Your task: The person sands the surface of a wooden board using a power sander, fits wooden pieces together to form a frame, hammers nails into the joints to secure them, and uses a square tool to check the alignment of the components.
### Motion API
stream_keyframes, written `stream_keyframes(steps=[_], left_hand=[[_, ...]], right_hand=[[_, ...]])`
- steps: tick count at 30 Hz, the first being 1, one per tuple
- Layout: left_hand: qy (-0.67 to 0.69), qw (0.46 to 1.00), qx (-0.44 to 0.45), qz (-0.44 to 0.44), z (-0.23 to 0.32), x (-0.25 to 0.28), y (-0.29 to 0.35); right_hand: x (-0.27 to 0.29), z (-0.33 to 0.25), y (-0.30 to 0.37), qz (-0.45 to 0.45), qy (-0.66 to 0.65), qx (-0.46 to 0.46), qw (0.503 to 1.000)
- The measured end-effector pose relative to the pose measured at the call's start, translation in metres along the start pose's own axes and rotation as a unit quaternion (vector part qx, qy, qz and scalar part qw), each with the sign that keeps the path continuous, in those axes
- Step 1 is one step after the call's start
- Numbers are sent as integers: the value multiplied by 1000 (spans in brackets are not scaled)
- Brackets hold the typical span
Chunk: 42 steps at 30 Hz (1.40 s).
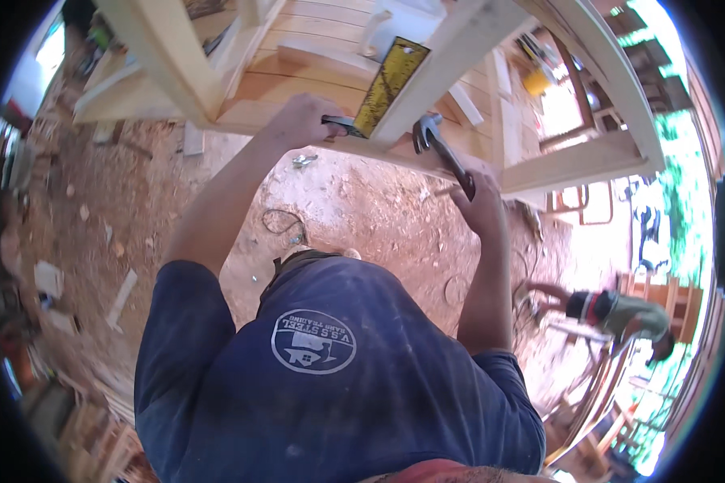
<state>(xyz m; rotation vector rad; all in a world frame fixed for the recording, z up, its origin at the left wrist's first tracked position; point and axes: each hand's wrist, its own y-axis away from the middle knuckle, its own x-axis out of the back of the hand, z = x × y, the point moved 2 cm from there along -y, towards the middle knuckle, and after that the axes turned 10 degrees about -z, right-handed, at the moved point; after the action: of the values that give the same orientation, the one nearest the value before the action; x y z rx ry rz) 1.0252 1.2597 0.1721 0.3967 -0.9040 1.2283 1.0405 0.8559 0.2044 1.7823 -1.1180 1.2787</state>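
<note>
My left hand (304, 121) is closed on a try square, holding it by its dark stock (340, 122). The square's worn yellow blade (391, 84) lies along a pale wooden upright (451, 68), where that piece meets the near rail of a wooden frame. My right hand (483, 201) grips a claw hammer (457, 165) by its dark handle. The hammer's metal head is up by the rail (415, 157), just right of the upright's foot. Whether the head touches the wood, I cannot tell.
Planked boards (314, 28) and a loose wood strip (330, 60) lie inside the frame, beside a whitish container (407, 20). A yellow object (537, 80) sits farther right. Wood scraps (121, 298) and a cord (282, 221) lie on the dirt floor. Another person (620, 314) bends over at right.
</note>
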Motion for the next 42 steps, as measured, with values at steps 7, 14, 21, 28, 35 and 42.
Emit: stream_keyframes(steps=[7, 14, 21, 28, 35, 42], left_hand=[[12, 999, 34, -17, -1, -3, 0], [14, 999, 4, -35, -5, -4, -1], [18, 998, 2, -55, 3, -2, -3], [-35, 998, 9, -59, 8, 1, -8], [-83, 991, 60, -91, 20, 1, -10], [-31, 996, -12, -80, 58, -8, 59]], right_hand=[[-11, 7, -24, -45, -40, 7, 998], [-40, -6, 14, 8, -417, -127, 900], [-5, -10, 0, 145, -220, -111, 958], [9, 13, -14, 87, 18, -226, 970], [1, 28, -24, 124, 94, -168, 973], [-29, -49, 19, -56, -375, 67, 923]])
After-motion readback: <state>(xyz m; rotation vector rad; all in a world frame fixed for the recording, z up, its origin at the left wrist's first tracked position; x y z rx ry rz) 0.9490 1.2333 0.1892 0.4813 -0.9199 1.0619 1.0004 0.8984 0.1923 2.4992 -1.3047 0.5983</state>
